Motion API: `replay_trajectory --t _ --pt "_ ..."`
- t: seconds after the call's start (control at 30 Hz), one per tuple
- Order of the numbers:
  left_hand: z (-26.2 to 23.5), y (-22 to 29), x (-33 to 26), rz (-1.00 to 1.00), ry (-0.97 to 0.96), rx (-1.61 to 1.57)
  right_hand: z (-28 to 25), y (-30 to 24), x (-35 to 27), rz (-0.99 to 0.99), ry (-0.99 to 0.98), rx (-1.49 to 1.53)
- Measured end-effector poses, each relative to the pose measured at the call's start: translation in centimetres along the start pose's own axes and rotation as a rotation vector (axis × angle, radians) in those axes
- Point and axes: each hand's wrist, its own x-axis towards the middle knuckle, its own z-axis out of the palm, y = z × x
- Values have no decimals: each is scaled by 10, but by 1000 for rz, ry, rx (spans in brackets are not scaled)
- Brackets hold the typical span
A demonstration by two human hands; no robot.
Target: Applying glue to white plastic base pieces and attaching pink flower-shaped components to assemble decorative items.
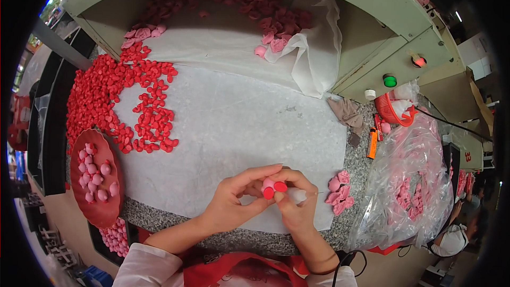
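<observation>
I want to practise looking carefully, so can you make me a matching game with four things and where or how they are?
Things
1. Pink-and-red piece
2. Scalloped dish
3. Green button
4. Clear plastic bag

Where or how
A. On the front of the pale green cabinet
B. Crumpled, on the right side
C. On the left side, with round pink pieces in it
D. At the fingers of the left hand and right hand

Right pairs: 1-D, 2-C, 3-A, 4-B
</observation>
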Motion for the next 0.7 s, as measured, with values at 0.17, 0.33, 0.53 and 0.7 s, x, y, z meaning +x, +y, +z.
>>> replay_trajectory --t 0.17,0.33,0.53,0.7 --pt "-1 2 -2 6 -3 176 0 -1 -1 42 -26 -40" --pt "-2 1 -4 33 57 194 3 -1 0 38 -30 -61" --pt "-2 -1 -4 42 81 218 3 4 0 21 -47 -54" --pt "0 -1 -4 46 91 194 3 1 -1 36 -29 -82"
